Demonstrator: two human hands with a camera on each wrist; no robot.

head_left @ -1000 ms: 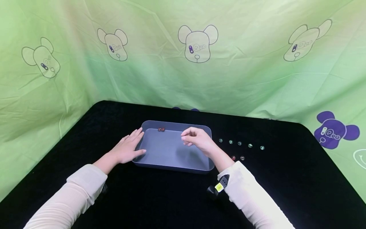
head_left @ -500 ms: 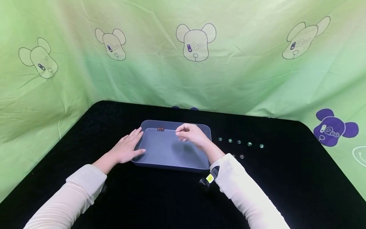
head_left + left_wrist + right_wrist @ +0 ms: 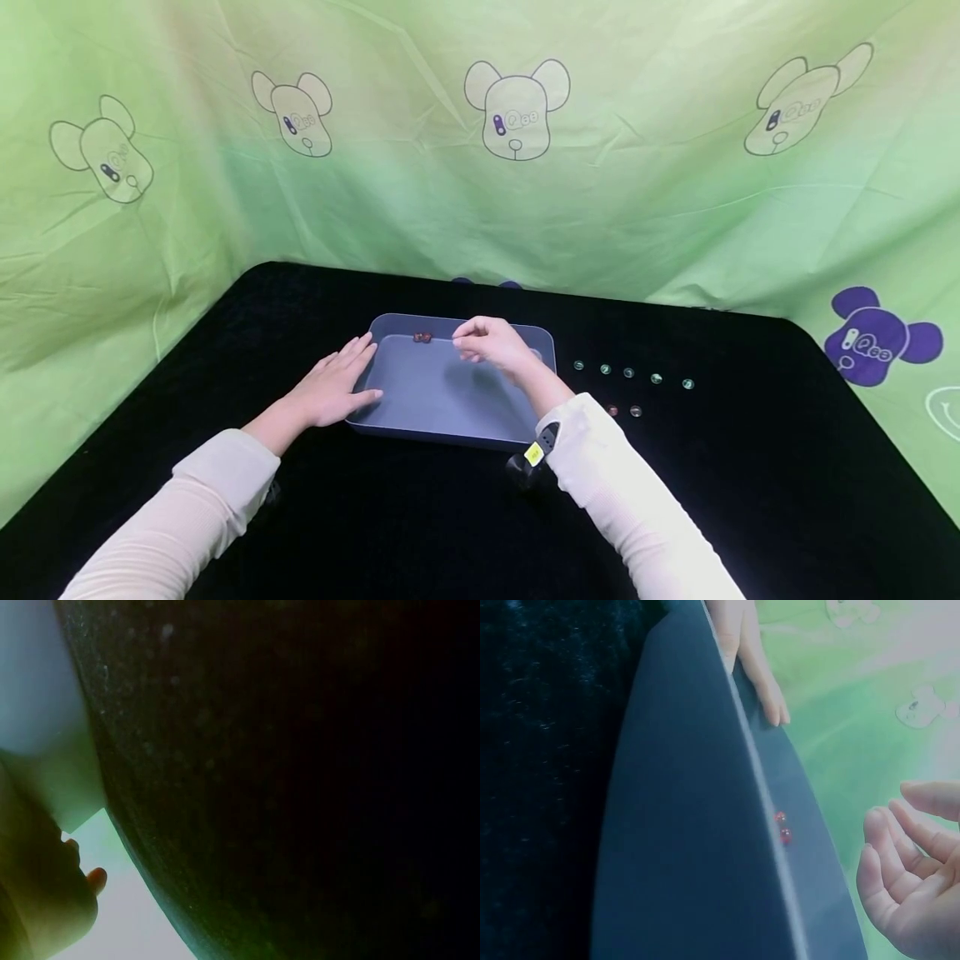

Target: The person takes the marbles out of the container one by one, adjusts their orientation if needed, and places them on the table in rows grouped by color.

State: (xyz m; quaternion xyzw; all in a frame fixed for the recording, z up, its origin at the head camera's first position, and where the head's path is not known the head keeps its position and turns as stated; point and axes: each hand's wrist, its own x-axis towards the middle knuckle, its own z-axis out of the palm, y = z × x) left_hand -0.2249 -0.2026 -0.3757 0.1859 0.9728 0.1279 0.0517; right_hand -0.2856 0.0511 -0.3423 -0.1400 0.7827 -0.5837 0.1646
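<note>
My left hand (image 3: 330,390) rests on the left end of a shallow blue-grey tray (image 3: 427,412), fingers straight along the rim and thumb inside. My right hand (image 3: 495,343) hovers over the tray's far side, thumb and forefinger tips close together and the other fingers curled. I cannot tell whether something small sits between those tips. Just left of them, two small red marbles (image 3: 422,337) lie side by side along the tray's far wall. In the right wrist view, the curled fingers (image 3: 889,859) appear beyond the same red marbles (image 3: 783,828).
Several clear glass marbles (image 3: 628,373) with coloured centres lie in a row right of the tray. Nearer, a red marble (image 3: 612,411) and a clear marble (image 3: 636,412) sit on the black cloth (image 3: 390,517). A green printed curtain (image 3: 405,208) surrounds the table.
My right hand has moved left and slightly farther away over the tray, towards the two red marbles. My left hand and the tray stay put.
</note>
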